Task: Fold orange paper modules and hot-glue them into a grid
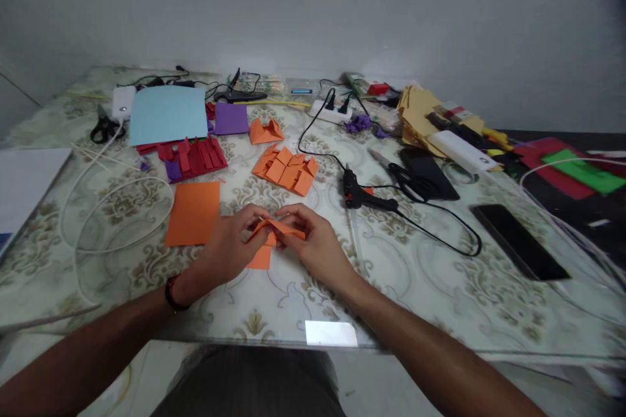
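Between my two hands, just above the table, is a folded piece of orange paper (286,229). My left hand (239,234) pinches its left part, and my right hand (310,234) grips the right part. Part of the paper is hidden behind the fingers. Below it an orange paper piece (259,258) shows; I cannot tell whether it is joined to the held one. A flat orange sheet (192,212) lies beside my left hand, partly covered by it. Beyond the hands lie folded orange paper pieces (286,169) and a smaller folded orange piece (265,131).
A black glue gun (364,197) with its cord lies right of my hands, near black-handled scissors (408,179) and a phone (518,241). Red folded paper (195,156), a light blue sheet (169,114) and a purple square (231,118) are at back left. A power strip (331,112) stands behind.
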Demonstrator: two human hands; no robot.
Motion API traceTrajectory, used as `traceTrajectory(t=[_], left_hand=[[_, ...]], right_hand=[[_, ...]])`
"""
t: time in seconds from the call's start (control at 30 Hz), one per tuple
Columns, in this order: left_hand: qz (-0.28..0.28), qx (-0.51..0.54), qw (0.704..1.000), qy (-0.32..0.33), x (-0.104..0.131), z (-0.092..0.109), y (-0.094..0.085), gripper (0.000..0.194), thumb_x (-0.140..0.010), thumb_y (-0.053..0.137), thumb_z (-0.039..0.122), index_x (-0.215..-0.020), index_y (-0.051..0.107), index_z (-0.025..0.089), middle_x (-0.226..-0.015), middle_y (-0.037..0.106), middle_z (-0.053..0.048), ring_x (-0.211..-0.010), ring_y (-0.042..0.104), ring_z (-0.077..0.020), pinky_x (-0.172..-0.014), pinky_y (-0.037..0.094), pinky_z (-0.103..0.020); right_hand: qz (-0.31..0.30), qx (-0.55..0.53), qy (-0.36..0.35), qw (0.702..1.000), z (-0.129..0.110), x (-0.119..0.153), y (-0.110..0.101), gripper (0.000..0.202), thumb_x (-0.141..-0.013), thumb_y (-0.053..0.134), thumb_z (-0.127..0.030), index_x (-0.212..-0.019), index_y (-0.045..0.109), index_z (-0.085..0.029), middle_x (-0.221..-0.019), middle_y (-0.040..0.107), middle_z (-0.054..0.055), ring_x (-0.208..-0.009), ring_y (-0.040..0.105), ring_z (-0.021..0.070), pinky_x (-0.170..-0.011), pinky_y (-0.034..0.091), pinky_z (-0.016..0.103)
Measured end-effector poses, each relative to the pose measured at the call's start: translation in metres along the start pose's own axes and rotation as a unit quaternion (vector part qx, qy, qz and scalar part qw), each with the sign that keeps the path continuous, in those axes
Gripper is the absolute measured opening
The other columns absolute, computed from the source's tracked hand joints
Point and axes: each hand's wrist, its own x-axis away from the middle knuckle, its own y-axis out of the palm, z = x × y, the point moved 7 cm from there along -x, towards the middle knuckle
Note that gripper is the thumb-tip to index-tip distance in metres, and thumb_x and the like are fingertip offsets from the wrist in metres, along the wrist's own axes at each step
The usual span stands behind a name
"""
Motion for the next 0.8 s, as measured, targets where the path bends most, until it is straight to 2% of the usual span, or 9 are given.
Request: traceTrajectory(t=[0.1,0.2,0.3,0.4,0.5,0.53,0.6,0.7,0.8], left_hand=[[-0.017,0.057,0.998,-0.030,0.000,-0.007,0.005,0.014,-0.087,0.059,0.023,-0.099,0.066,0.021,-0.075,0.066,0.004,-0.068,0.060,-0.0131,-0.063,0.045,-0.022],[-0.029,0.092,0.994,-0.058,0.000,-0.011,0.009,0.015,-0.088,0.061,0.030,-0.099,0.063,0.020,-0.071,0.060,0.005,-0.064,0.055,-0.0131,-0.059,0.043,-0.022],[-0.035,0.103,0.991,-0.076,0.001,-0.013,0.011,0.020,-0.092,0.062,0.038,-0.098,0.061,0.020,-0.067,0.052,0.006,-0.060,0.047,-0.0125,-0.055,0.036,-0.023],[-0.028,0.087,0.994,-0.058,-0.001,-0.011,0.007,0.030,-0.096,0.059,0.044,-0.079,0.052,0.020,-0.066,0.041,0.006,-0.060,0.040,-0.0119,-0.055,0.031,-0.025],[-0.020,0.082,0.996,-0.028,-0.004,-0.007,0.001,0.042,-0.100,0.053,0.045,-0.067,0.041,0.021,-0.063,0.034,0.005,-0.059,0.035,-0.0119,-0.055,0.029,-0.027],[-0.019,0.090,0.996,-0.021,-0.005,-0.007,0.000,0.042,-0.100,0.052,0.044,-0.067,0.043,0.020,-0.063,0.036,0.005,-0.059,0.037,-0.0122,-0.055,0.030,-0.027],[-0.013,0.122,0.992,-0.008,-0.007,-0.006,-0.002,0.033,-0.099,0.056,0.041,-0.074,0.055,0.019,-0.067,0.049,0.003,-0.063,0.047,-0.0135,-0.058,0.037,-0.026],[0.015,0.170,0.985,0.004,-0.007,-0.008,-0.005,0.014,-0.093,0.065,0.034,-0.097,0.067,0.020,-0.090,0.069,-0.003,-0.084,0.064,-0.0173,-0.071,0.050,-0.026],[0.022,0.172,0.985,0.003,-0.007,-0.008,-0.007,0.013,-0.092,0.068,0.032,-0.097,0.068,0.019,-0.091,0.071,-0.003,-0.084,0.067,-0.0171,-0.072,0.052,-0.026]], right_hand=[[0.059,0.038,-0.021,0.997,-0.004,0.001,-0.006,0.030,-0.076,0.068,-0.019,-0.106,0.068,-0.022,-0.080,0.076,0.000,-0.070,0.070,0.0183,-0.071,0.055,0.030],[0.099,0.071,-0.031,0.992,-0.008,0.002,-0.009,0.023,-0.079,0.067,-0.025,-0.102,0.070,-0.021,-0.085,0.078,0.002,-0.072,0.069,0.0188,-0.070,0.054,0.031],[0.080,0.067,-0.033,0.994,-0.009,0.000,-0.005,0.021,-0.083,0.068,-0.033,-0.100,0.073,-0.020,-0.090,0.077,0.003,-0.078,0.069,0.0200,-0.073,0.054,0.032],[0.037,0.041,-0.024,0.998,-0.008,-0.001,0.000,0.020,-0.085,0.068,-0.035,-0.096,0.074,-0.019,-0.090,0.075,0.003,-0.081,0.066,0.0197,-0.076,0.052,0.031],[0.013,0.007,-0.009,1.000,-0.007,-0.001,0.002,0.020,-0.087,0.068,-0.038,-0.090,0.073,-0.019,-0.081,0.069,0.000,-0.074,0.060,0.0174,-0.071,0.048,0.030],[0.012,-0.002,-0.005,1.000,-0.007,-0.001,0.002,0.020,-0.087,0.069,-0.039,-0.088,0.072,-0.019,-0.078,0.067,-0.001,-0.073,0.058,0.0167,-0.070,0.047,0.029],[0.012,-0.012,0.002,1.000,-0.007,-0.002,0.001,0.021,-0.087,0.070,-0.041,-0.084,0.069,-0.020,-0.076,0.063,-0.002,-0.071,0.055,0.0157,-0.068,0.044,0.029],[0.015,-0.013,0.010,1.000,-0.007,-0.002,-0.001,0.023,-0.086,0.071,-0.042,-0.082,0.065,-0.020,-0.074,0.060,-0.003,-0.069,0.052,0.0149,-0.067,0.042,0.028],[0.017,0.009,0.009,1.000,-0.007,-0.001,-0.001,0.023,-0.085,0.070,-0.042,-0.083,0.064,-0.020,-0.073,0.058,-0.003,-0.068,0.050,0.0147,-0.065,0.041,0.028]])
